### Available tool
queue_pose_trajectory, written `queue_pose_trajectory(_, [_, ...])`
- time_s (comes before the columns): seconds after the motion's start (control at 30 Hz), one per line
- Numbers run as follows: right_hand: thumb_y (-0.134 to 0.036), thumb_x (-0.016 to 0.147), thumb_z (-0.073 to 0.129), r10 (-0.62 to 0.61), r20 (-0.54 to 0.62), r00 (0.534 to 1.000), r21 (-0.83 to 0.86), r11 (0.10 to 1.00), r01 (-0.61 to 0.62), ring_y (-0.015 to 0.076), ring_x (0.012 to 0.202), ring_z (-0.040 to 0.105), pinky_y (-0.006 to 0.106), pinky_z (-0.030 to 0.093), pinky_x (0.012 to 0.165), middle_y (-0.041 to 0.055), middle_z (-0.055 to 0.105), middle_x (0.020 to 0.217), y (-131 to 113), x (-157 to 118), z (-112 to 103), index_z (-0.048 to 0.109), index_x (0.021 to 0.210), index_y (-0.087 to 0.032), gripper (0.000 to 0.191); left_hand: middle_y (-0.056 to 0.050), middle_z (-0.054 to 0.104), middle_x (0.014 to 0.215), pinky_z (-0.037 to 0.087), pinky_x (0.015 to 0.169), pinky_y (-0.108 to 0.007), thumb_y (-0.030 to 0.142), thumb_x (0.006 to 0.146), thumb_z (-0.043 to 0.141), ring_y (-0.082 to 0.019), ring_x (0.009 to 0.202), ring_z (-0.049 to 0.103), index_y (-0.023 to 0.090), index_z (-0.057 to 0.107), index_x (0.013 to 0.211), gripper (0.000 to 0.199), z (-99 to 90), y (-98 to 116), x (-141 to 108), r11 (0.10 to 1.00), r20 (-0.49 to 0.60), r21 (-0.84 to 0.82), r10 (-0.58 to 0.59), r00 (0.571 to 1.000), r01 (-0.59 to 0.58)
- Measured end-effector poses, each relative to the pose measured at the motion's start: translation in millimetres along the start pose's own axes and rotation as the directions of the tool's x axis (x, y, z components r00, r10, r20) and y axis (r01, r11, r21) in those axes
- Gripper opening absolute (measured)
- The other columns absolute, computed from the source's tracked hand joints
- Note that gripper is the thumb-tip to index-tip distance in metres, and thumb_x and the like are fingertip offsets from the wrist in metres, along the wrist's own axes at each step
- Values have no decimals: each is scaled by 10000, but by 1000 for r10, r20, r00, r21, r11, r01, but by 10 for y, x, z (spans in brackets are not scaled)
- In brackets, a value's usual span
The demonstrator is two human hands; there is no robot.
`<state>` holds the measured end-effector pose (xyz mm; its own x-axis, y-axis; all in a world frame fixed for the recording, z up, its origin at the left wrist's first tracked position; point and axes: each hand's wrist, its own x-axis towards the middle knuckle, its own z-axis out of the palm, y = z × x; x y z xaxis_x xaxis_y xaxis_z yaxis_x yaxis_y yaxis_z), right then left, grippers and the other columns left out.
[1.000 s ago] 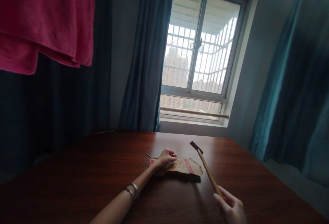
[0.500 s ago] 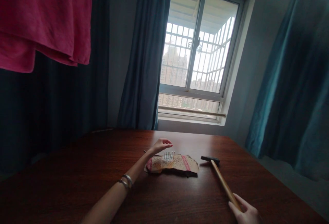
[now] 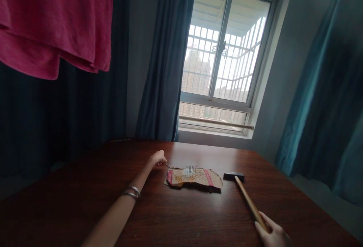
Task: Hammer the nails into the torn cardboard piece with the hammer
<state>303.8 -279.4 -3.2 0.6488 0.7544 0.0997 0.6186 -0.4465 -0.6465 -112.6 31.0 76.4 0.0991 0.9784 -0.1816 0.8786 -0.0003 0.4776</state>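
Shifted frame-left: my left hand (image 3: pixel 159 158), fingers curled beside a thin rod (image 3: pixel 168 166), lower centre, grip unclear. My right hand (image 3: pixel 273 232) clasps the hammer (image 3: pixel 248 200), lower right.

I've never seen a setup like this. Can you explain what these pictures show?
There is no machine: these are a person's two bare hands. Every picture comes from one camera worn on the head, looking forward and down. On the brown table lies a patterned piece, apparently cardboard, with thin nails standing upright in it. The right hand holds a hammer by its wooden handle. The left hand is by a thin dark rod; whether it grips that is unclear.
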Motion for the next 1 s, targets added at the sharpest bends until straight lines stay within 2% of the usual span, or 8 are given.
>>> queue_pose_trajectory(0.17, [-363, 697, 448, -156, -103, 982, -126, 982, 143, 250, 895, 638, 289, 477, 784, 145, 654, 1029, -20, -48, 54, 668, 1023, -123, 461, -50, 607, 498, 427, 480, -216, 223, 575, 659, -124, 460, 552, 111, 567, 450, 191, 85, -7, 32, 998, -12, -18, -66, 998, 66])
queue_pose_trajectory(0.37, [-326, 733, 459, -144, -53, 988, -218, 967, 129, 262, 909, 631, 311, 477, 798, 131, 653, 1038, 92, -5, 106, 648, 1064, -140, 424, -78, 662, 615, 472, 630, -295, 290, 577, 668, -208, 650, 639, 131, 611, 571, 169, 183, 25, 46, 997, -139, 41, -55, 989, 62])
queue_pose_trajectory(0.47, [-323, 749, 464, -145, -28, 989, -258, 957, 133, 269, 878, 639, 329, 483, 783, 121, 653, 1037, 83, -30, 106, 633, 1094, -159, 417, -77, 661, 616, 465, 650, -295, 229, 530, 687, -222, 698, 641, 135, 609, 577, 130, 172, 44, 38, 996, -123, 47, -75, 990, 81])
queue_pose_trajectory(0.53, [-301, 766, 444, -157, -79, 984, -311, 942, 125, 284, 860, 636, 357, 478, 784, 142, 646, 1028, 21, -82, 107, 597, 1148, -131, 445, -68, 644, 581, 459, 622, -287, 195, 516, 679, -215, 654, 632, 134, 587, 532, 112, 151, 54, 24, 996, -97, 32, -80, 992, 84])
queue_pose_trajectory(0.67, [-284, 792, 406, -234, -226, 946, -375, 917, 137, 304, 857, 614, 394, 455, 808, 176, 621, 1023, -190, -181, 108, 527, 1218, -70, 491, -40, 593, 494, 440, 565, -267, 170, 502, 666, -201, 588, 610, 136, 545, 487, 126, 121, 59, -14, 997, -72, 2, -81, 994, 82])
queue_pose_trajectory(0.77, [-307, 795, 403, -307, -283, 909, -323, 923, 211, 302, 896, 591, 389, 449, 815, 163, 610, 1040, -408, -189, 103, 539, 1201, -94, 479, -49, 607, 524, 430, 577, -257, 166, 485, 671, -222, 663, 623, 137, 566, 545, 124, 126, 38, -15, 998, -118, 19, -63, 991, 66])
queue_pose_trajectory(0.9, [-331, 778, 427, -390, -261, 883, -93, 921, 379, 264, 934, 581, 344, 451, 828, 121, 624, 1015, -841, -132, 112, 628, 1061, -156, 389, -73, 618, 584, 407, 574, -236, 179, 498, 664, -234, 732, 623, 120, 596, 589, 127, 143, 16, 55, 999, -201, 7, 37, 979, -36])
queue_pose_trajectory(1.0, [-313, 766, 436, -459, -207, 864, 142, 860, 491, 231, 888, 604, 315, 475, 771, 108, 645, 1002, -1265, -61, 164, 667, 970, -163, 342, -47, 570, 518, 375, 516, -217, 228, 581, 621, -185, 629, 589, 103, 608, 562, 127, 126, 87, 103, 964, -193, -140, 196, 961, -225])
